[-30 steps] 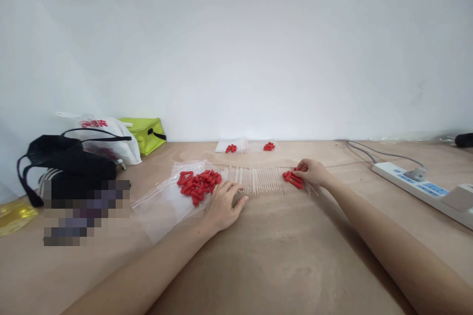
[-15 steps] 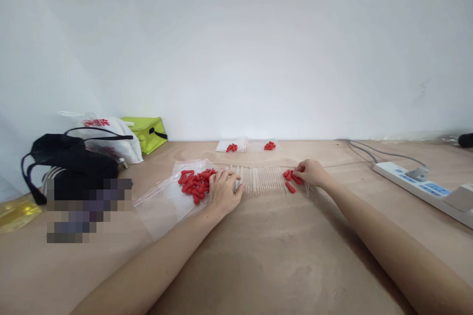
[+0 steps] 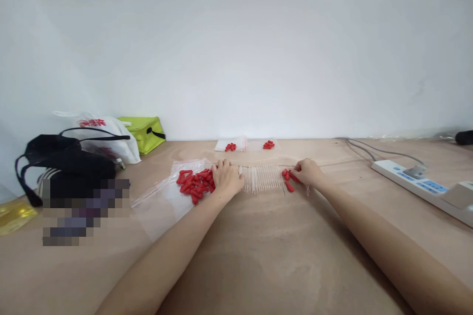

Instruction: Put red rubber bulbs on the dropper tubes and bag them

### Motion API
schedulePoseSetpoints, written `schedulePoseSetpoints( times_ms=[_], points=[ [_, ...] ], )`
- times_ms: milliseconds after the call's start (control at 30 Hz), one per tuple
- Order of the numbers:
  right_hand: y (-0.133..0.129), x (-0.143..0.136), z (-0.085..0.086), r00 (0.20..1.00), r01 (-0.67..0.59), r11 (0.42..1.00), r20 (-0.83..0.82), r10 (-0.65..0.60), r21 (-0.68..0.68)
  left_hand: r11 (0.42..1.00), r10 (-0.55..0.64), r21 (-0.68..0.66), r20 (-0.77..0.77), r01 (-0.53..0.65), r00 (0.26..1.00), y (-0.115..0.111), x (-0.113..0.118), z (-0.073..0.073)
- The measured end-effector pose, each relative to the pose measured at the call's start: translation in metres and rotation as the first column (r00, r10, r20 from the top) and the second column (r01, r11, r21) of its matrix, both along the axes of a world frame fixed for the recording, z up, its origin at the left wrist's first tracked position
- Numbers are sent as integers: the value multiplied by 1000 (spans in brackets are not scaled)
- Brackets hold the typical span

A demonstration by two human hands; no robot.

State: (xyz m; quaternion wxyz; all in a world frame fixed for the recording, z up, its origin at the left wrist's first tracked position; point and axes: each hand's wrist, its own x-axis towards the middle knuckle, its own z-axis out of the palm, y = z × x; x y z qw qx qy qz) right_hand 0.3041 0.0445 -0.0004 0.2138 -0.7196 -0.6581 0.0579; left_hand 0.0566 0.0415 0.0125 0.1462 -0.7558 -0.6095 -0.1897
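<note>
A row of thin glass tubes [image 3: 260, 178] lies side by side on the table between my hands. At its left end, my left hand [image 3: 227, 177] rests palm down with its thumb and fingers apart, next to the pile of red rubber bulbs [image 3: 194, 186] on a clear zip bag [image 3: 164, 216]. Off the right end of the row, my right hand [image 3: 309, 173] pinches a red rubber bulb [image 3: 294, 175] between thumb and fingers. Beside it are a few loose bulbs [image 3: 289, 186], and some thin tubes [image 3: 308, 190] show under the hand, partly hidden.
Two small bags with red bulbs [image 3: 231, 147] lie near the wall. On the left are a black bag [image 3: 74, 172], a white plastic bag [image 3: 127, 150] and a lime green box bag [image 3: 146, 133]. A white power strip [image 3: 410, 177] with grey cables lies at right.
My left hand has shifted slightly, its fingers now bent more forward by the row's left end. My right hand stays at the loose bulbs. The whole view has moved slightly.
</note>
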Motion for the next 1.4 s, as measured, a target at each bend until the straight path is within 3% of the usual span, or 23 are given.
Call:
schedulePoseSetpoints(
  times_ms=[100, 267, 433, 567, 700, 800, 867, 933, 1000, 1100, 1400],
  points=[
    [3, 0, -2, 1000, 8, 1000, -26, -8, 23, 1000, 10, -14, -97, -11, 995, 2, 5, 3],
    [3, 2, -5, 985, 74, 997, -156, -69, 23, 999, 7, -44, -112, -12, 994, 4, 10, 1],
    [4, 8, -6, 918, 128, 991, -384, -102, 43, 998, -8, -66, -70, 3, 997, 4, 10, -1],
    [9, 9, -9, 837, 166, 980, -542, -81, 109, 998, -36, -57, 8, 37, 999, 1, 13, 7],
    [10, -4, -11, 784, 176, 964, -621, -16, 197, 986, -150, -60, 69, 154, 986, -18, 5, 11],
    [1, -27, -10, 787, 93, 930, -599, 149, 355, 921, -379, -41, 143, 388, 914, -41, -17, 1],
    [-13, -47, -10, 818, -43, 888, -495, 294, 458, 851, -521, 17, 156, 525, 839, -53, -34, -9],
    [-30, -67, -10, 825, -200, 829, -367, 430, 522, 809, -588, 78, 150, 583, 795, -59, -50, -16],
    [-46, -84, -10, 784, -351, 774, -288, 550, 527, 797, -604, 113, 176, 594, 777, -59, -59, -20],
    [-62, -96, -12, 715, -473, 715, -251, 653, 514, 803, -592, 96, 240, 588, 769, -54, -62, -20],
    [-64, -98, -13, 631, -543, 694, -316, 708, 472, 800, -581, 25, 282, 600, 763, -55, -54, -16]
  ],
)
